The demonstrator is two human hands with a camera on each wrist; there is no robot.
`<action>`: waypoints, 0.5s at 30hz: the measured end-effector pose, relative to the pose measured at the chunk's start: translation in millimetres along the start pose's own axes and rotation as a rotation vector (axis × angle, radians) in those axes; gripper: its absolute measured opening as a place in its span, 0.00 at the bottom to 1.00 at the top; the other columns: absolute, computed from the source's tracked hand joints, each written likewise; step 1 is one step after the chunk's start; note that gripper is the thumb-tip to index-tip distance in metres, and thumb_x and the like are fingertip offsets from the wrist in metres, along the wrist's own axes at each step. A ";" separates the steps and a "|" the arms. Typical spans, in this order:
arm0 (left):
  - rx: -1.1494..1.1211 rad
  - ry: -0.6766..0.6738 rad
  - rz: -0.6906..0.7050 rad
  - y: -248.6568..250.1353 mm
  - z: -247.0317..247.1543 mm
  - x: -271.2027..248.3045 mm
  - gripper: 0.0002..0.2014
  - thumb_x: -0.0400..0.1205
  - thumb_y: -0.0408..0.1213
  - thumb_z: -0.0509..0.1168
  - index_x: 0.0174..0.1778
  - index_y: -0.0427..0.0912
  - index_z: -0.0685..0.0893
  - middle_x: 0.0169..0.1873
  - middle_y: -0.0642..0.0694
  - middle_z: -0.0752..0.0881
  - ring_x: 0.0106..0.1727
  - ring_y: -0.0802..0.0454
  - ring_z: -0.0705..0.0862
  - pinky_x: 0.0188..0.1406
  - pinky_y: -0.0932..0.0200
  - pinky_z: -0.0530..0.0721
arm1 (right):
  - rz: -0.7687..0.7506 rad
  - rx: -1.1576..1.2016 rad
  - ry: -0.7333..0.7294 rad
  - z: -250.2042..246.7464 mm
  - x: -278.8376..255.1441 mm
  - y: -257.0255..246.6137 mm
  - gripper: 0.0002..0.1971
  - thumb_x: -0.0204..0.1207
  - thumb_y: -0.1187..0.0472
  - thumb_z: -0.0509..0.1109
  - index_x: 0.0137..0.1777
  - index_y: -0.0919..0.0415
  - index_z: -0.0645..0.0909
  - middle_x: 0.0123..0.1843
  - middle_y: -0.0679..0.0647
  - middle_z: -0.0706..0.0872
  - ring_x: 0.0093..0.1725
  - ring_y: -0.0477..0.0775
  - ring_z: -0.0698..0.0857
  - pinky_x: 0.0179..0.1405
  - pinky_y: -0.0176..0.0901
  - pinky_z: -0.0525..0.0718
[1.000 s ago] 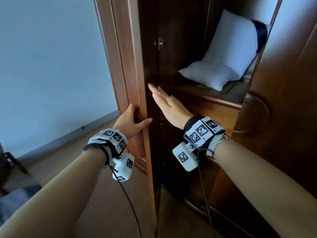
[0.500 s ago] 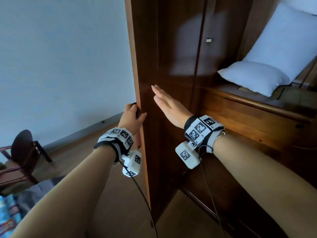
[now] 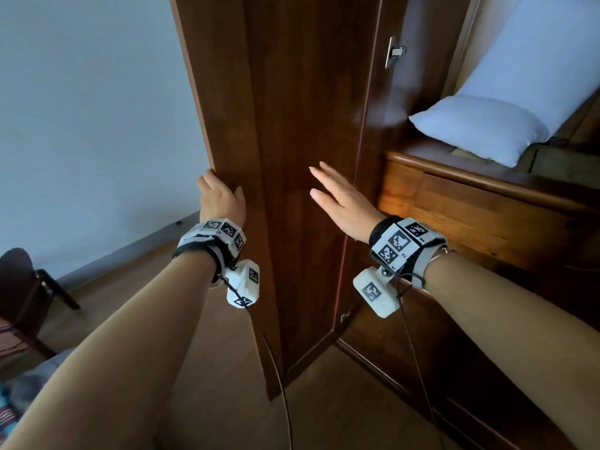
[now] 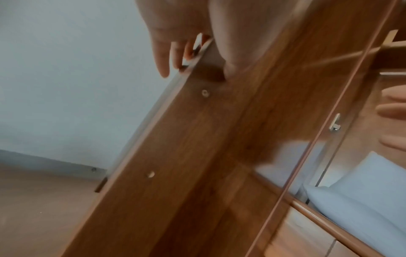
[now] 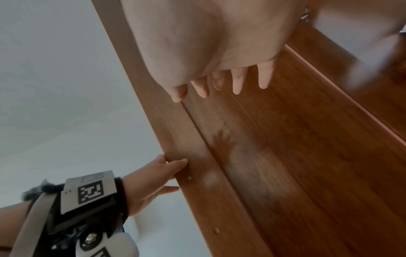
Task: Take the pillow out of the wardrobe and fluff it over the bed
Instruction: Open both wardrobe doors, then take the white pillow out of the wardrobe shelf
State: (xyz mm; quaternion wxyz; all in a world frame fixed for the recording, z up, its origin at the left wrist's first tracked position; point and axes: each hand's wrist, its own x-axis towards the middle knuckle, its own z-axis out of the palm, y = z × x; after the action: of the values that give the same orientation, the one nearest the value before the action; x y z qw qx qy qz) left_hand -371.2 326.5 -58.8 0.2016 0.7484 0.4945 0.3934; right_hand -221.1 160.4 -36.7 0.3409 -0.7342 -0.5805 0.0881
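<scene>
A white pillow (image 3: 480, 128) leans upright on a wooden shelf (image 3: 454, 170) inside the wardrobe at the upper right; it also shows in the left wrist view (image 4: 362, 196). The wardrobe door (image 3: 292, 125) stands open towards me. My left hand (image 3: 220, 196) grips the door's outer edge, fingers behind it and thumb on the inner face (image 4: 228, 57). My right hand (image 3: 331, 193) is open and flat, fingers straight, held just in front of the door's inner face and well left of the pillow. Its fingertips (image 5: 237, 87) are clear of the wood.
Below the shelf is a wooden drawer front (image 3: 487, 216). A metal hinge (image 3: 394, 51) sits on the wardrobe frame. A dark chair (image 3: 22, 287) stands on the wooden floor at the far left by the pale wall. Patterned fabric (image 3: 9, 410) shows at the lower left corner.
The door has swung further open to the left with my left hand on its edge. The pillow now sits further right in view. My right hand has stayed flat.
</scene>
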 end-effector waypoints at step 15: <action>0.094 0.158 0.254 140.6 66.8 -45.8 0.25 0.74 0.27 0.59 0.70 0.34 0.72 0.64 0.33 0.75 0.59 0.35 0.79 0.56 0.41 0.80 | -0.101 -0.094 0.204 -105.7 -25.8 106.3 0.25 0.81 0.60 0.65 0.77 0.55 0.68 0.82 0.53 0.66 0.79 0.53 0.68 0.78 0.47 0.68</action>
State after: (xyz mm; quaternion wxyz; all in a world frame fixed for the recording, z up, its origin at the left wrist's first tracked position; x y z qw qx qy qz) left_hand -246.1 230.7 -20.1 0.0753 0.7804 0.4280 0.4496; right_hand -89.4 84.8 -28.1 0.3674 -0.7244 -0.5824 -0.0318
